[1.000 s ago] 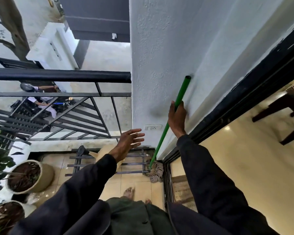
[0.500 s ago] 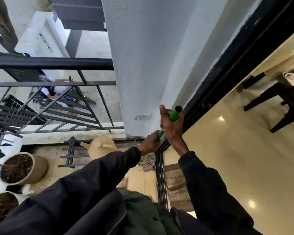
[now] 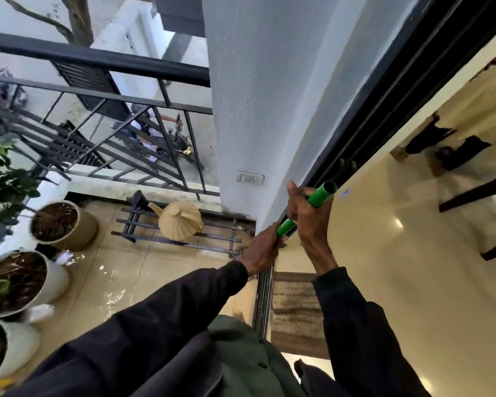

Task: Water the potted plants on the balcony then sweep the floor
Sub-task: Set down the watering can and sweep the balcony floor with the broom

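Note:
A green broom handle (image 3: 321,194) slants up beside the grey wall corner; its lower end is hidden behind my hands. My right hand (image 3: 305,214) grips it near the top. My left hand (image 3: 259,249) grips it lower down. A beige watering can (image 3: 181,220) rests on a low black rack (image 3: 143,234) by the railing. Three pots stand at the left: a tan pot (image 3: 82,227), a white pot (image 3: 55,277) and another white pot (image 3: 20,343) at the frame's lower left. The tiled balcony floor (image 3: 126,279) glistens with water.
A black metal railing (image 3: 98,60) bounds the balcony's far side. The grey wall (image 3: 264,96) carries a socket (image 3: 249,178). A black sliding-door track (image 3: 262,299) and a woven mat (image 3: 294,305) lie at the doorway. Dark chair legs (image 3: 476,196) stand indoors at the right.
My left hand, open a second ago, reached over and closed on the green handle below my right hand. The handle has come lower and nearer, and my view swung left and down.

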